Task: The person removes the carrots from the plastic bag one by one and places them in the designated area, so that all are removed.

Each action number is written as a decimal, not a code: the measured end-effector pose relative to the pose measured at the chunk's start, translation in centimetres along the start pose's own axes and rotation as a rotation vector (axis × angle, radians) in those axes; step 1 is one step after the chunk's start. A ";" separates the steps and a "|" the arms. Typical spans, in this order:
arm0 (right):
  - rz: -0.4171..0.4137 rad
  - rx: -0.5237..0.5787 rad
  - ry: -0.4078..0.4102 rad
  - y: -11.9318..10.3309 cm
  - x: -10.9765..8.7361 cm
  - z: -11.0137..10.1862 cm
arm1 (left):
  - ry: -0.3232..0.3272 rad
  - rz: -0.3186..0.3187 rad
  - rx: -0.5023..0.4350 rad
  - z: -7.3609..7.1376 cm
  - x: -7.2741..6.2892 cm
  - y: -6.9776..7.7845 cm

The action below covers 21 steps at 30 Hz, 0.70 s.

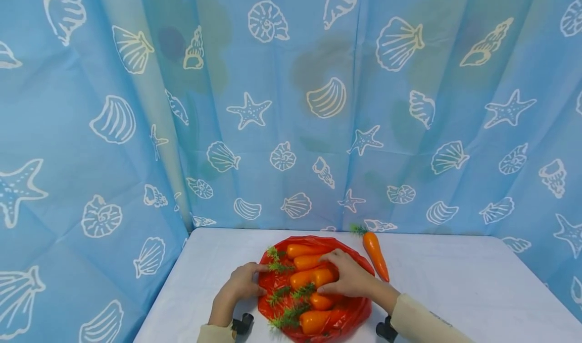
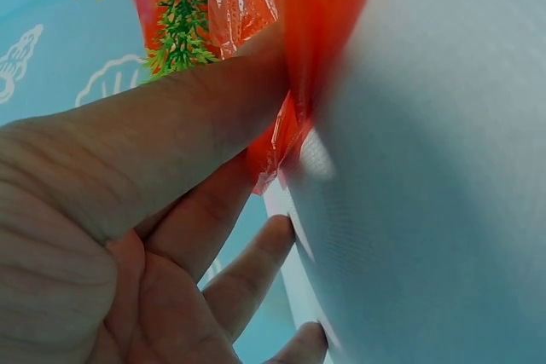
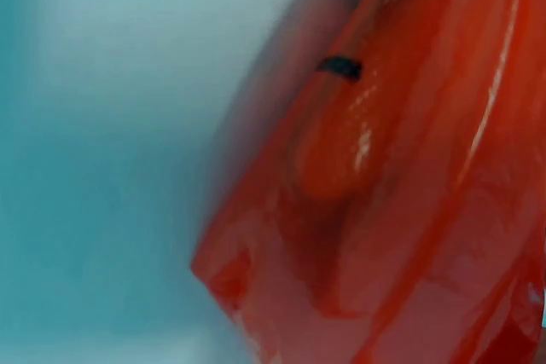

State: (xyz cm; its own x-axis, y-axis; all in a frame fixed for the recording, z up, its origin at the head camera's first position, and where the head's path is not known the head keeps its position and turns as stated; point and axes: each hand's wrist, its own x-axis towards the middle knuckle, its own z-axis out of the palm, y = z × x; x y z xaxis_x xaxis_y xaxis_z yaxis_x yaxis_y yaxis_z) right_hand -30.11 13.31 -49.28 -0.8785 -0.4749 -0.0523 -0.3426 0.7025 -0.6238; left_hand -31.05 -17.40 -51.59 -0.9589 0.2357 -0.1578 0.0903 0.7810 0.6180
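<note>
A red plastic bag [image 1: 277, 320] lies spread on the table with several orange toy carrots [image 1: 314, 322] in it, their green leafy tops to the left. At the bag's left rim my left hand [image 1: 244, 281] pinches the plastic between thumb and index finger; its other fingers extend along the table edge in the left wrist view. My right hand [image 1: 350, 277] reaches in from the right, thumb and fingers curled around a carrot [image 1: 324, 276] in the middle. Red film [image 3: 409, 253] fills much of the right wrist view, a carrot [image 3: 333, 151] showing through; the right hand's fingers are hidden there.
One loose carrot [image 1: 375, 256] with a green top lies on the white table [image 1: 454, 282], just beyond the bag's right side. A blue curtain [image 1: 291, 105] with shell and starfish prints hangs behind the table and at its left.
</note>
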 end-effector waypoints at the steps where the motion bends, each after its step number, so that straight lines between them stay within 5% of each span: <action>1: -0.006 0.007 -0.005 0.0 0.0 -0.1 | 0.001 0.000 0.001 -0.1 0.0 0.0; 9: -0.039 0.025 -0.091 0.4 0.0 -0.3 | 0.016 0.013 0.017 -0.2 0.0 0.3; 21: -0.025 0.084 -0.105 0.5 -0.2 0.4 | 0.029 0.049 0.032 0.4 -0.2 -0.2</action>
State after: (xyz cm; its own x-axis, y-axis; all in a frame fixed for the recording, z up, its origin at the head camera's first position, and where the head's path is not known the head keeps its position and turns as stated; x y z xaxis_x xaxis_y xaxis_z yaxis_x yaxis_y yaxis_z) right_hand -29.98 13.53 -49.84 -0.8286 -0.5480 -0.1143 -0.3313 0.6446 -0.6890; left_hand -30.80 -17.36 -51.93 -0.9605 0.2577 -0.1052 0.1455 0.7872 0.5992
